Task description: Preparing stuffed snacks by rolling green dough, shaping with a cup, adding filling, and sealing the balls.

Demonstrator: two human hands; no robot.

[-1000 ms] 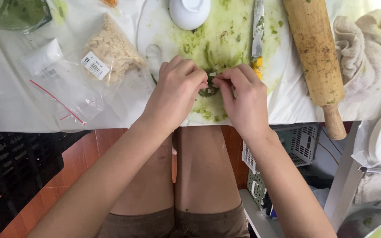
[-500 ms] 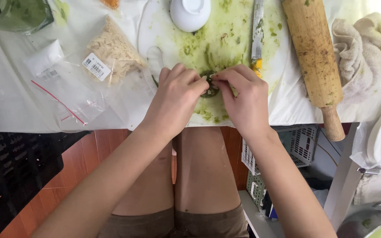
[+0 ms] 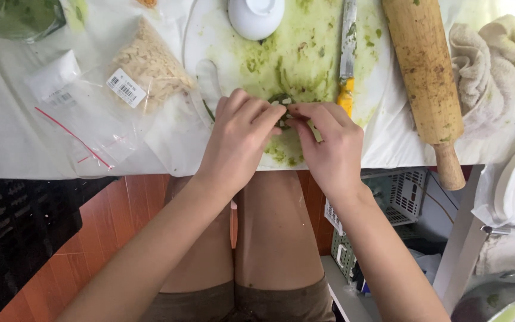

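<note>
Honestly, this green bundle point(image 3: 281, 106) could tear or spill its filling if I pinch too hard, since it looks soft and wet. It sits at the frame's centre on the smeared board point(image 3: 377, 71), just left of the knife point(image 3: 347, 53). My left hand point(image 3: 239, 140) and right hand point(image 3: 329, 143) both pinch it, fingertips narrowed and nearly meeting.

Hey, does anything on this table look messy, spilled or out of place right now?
Yes. Green paste is smeared across the white cutting board, beyond the small green piece that both hands pinch. The knife blade carries green bits, and the rolling pin handle overhangs the table edge.
</note>
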